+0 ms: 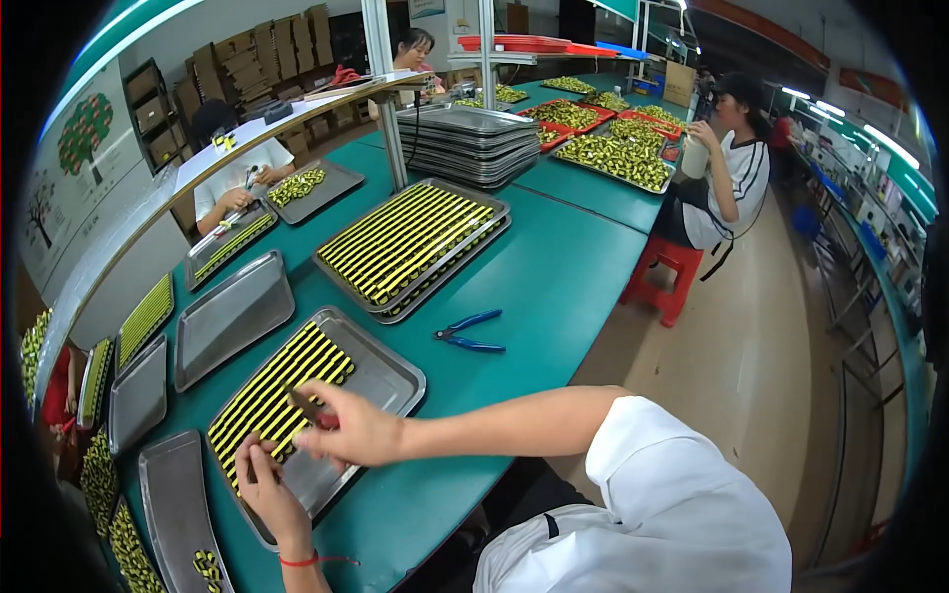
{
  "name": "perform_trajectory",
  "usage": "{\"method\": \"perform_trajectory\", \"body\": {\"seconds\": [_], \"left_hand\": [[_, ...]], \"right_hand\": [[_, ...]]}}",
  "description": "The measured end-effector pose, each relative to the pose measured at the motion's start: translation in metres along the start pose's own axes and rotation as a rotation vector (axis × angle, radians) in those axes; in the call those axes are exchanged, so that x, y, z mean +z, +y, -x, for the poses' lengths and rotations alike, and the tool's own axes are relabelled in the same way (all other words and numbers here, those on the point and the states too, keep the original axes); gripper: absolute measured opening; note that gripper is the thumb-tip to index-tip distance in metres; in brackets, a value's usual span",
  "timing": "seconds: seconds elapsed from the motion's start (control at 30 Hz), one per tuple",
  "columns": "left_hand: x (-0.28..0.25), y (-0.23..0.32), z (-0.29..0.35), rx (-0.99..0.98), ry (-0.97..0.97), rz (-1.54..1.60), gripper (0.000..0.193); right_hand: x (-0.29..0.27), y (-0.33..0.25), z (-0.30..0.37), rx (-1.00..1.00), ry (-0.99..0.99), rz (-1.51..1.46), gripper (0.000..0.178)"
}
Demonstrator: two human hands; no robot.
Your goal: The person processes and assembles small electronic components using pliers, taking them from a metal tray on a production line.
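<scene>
A metal tray (381, 390) lies before me on the green table, partly filled with neat rows of small black-and-yellow pieces (282, 381). My right hand (364, 430) is over the tray's near side, closed around a small hand tool (322, 415) with a dark tip and a red grip. Its exact kind is hard to make out. Close by on the left, my left hand (273, 499) hovers at the near end of the rows. Thumb and fingers are pinched together, and whatever they hold is too small or hidden to name.
Blue-handled pliers (470, 333) lie to the right of the tray. Beyond are a filled tray (410, 242), a stack of trays (463, 148) and a tray of loose pieces (613, 158). A bare tray (235, 314) sits at left. Co-workers sit around; a red stool (667, 267) stands right.
</scene>
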State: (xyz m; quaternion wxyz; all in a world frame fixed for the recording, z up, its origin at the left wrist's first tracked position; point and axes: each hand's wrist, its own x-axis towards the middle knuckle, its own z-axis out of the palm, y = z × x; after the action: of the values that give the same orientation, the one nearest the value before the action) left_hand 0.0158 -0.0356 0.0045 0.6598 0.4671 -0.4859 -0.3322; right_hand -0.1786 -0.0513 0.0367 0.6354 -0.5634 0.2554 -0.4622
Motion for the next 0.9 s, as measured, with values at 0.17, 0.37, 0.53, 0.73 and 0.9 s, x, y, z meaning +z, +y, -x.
{"method": "perform_trajectory", "body": {"seconds": [0.17, 0.37, 0.53, 0.73, 0.9], "left_hand": [[0.012, 0.009, 0.014, 0.02, -0.134, -0.237, 0.026], [-0.002, 0.002, 0.018, 0.025, -0.151, -0.221, 0.021], [0.008, -0.014, 0.007, 0.127, -0.209, -0.388, 0.022], [-0.004, -0.011, -0.002, -0.006, -0.163, -0.391, 0.021], [-0.014, -0.013, -0.006, -0.027, -0.096, -0.421, 0.02]], "right_hand": [[-0.027, -0.01, -0.007, 0.273, -0.022, -0.352, 0.025], [-0.03, 0.004, -0.022, 0.23, -0.156, 0.022, 0.033], [-0.057, 0.008, -0.038, -0.101, -0.167, 1.089, 0.03], [-0.043, 0.023, -0.062, -0.228, -0.223, 1.281, 0.019], [-0.026, 0.028, -0.066, 0.032, -0.193, 1.385, 0.018]]}}
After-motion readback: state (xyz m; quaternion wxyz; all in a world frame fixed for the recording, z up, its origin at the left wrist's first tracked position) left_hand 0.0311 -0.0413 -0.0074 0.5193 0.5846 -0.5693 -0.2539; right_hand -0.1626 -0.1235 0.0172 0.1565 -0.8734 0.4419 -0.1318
